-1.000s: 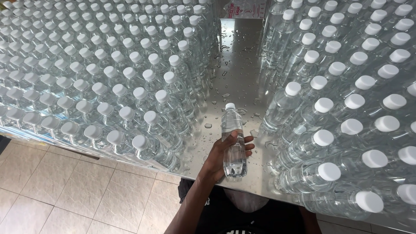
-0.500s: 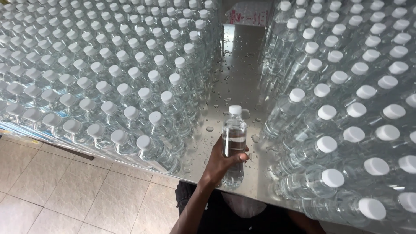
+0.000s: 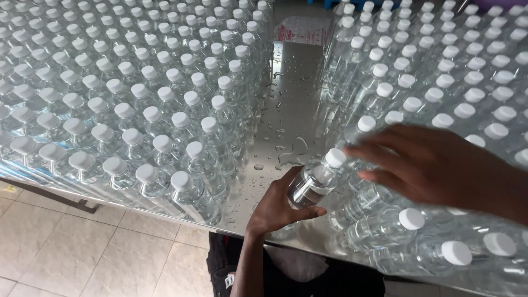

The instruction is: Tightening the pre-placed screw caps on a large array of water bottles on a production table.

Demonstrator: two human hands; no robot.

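My left hand (image 3: 278,208) grips a clear water bottle with a white cap (image 3: 316,179), tilted to the right and touching the right-hand group of bottles (image 3: 440,110) near the table's front edge. My right hand (image 3: 440,165) hovers with fingers spread over the caps of that right group, just right of the held bottle's cap, holding nothing. A large block of the same capped bottles (image 3: 126,99) fills the left side of the wet steel table (image 3: 286,110).
A wet bare strip of the steel table runs between the two bottle groups. A white printed carton (image 3: 300,30) lies at its far end. Beige floor tiles (image 3: 71,247) show below the table's front edge on the left.
My left hand has carried the bottle rightward and tilted it against the right group. My right hand has come into view above the right-hand caps.
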